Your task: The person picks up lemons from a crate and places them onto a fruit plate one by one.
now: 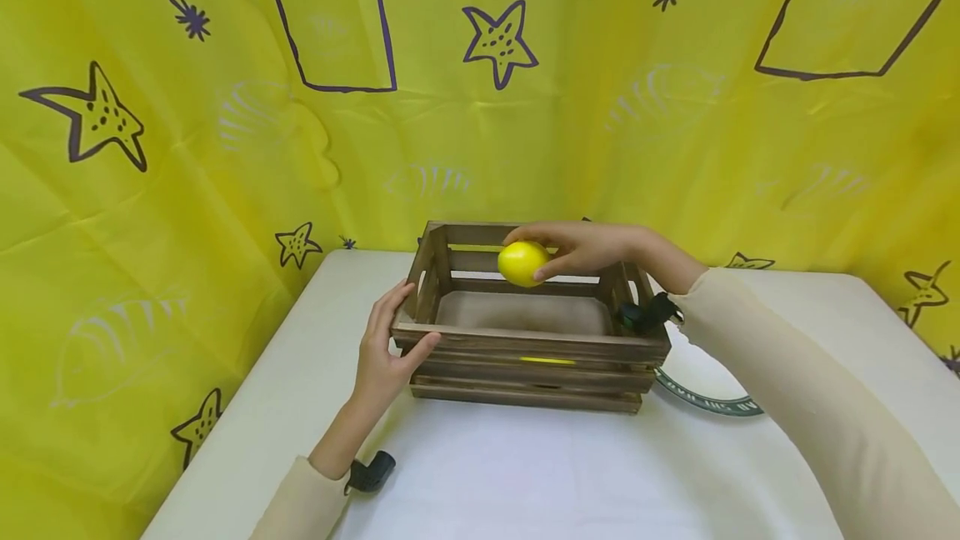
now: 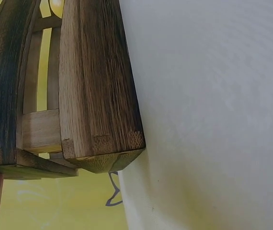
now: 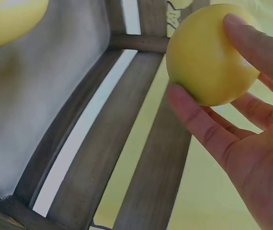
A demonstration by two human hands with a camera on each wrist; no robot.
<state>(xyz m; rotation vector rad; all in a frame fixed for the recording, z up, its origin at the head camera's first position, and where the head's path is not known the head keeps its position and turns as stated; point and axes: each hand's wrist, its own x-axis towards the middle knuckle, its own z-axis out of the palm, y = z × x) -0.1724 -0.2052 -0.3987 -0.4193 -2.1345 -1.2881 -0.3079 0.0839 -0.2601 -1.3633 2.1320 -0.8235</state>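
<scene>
A brown slatted wooden crate [image 1: 525,345] stands on the white table. Above its opening, toward the back, the right hand [image 1: 588,248] holds a yellow fruit [image 1: 522,263] between thumb and fingers. The right wrist view shows the same fruit [image 3: 213,55] in the fingertips of the right hand [image 3: 256,139], over the slats. Inside the crate lies another yellow fruit [image 3: 9,19], mostly cut off by that view's edge. At the crate's front left corner, the left hand [image 1: 386,361] grips the rim, with the thumb on the front slat. The left wrist view shows the crate's slats [image 2: 96,81] close up.
A white plate with a green patterned rim [image 1: 720,403] lies on the table right of the crate, partly under the right forearm. Yellow cloth [image 1: 450,132] with drawn stars hangs behind and to the left of the white table [image 1: 525,473].
</scene>
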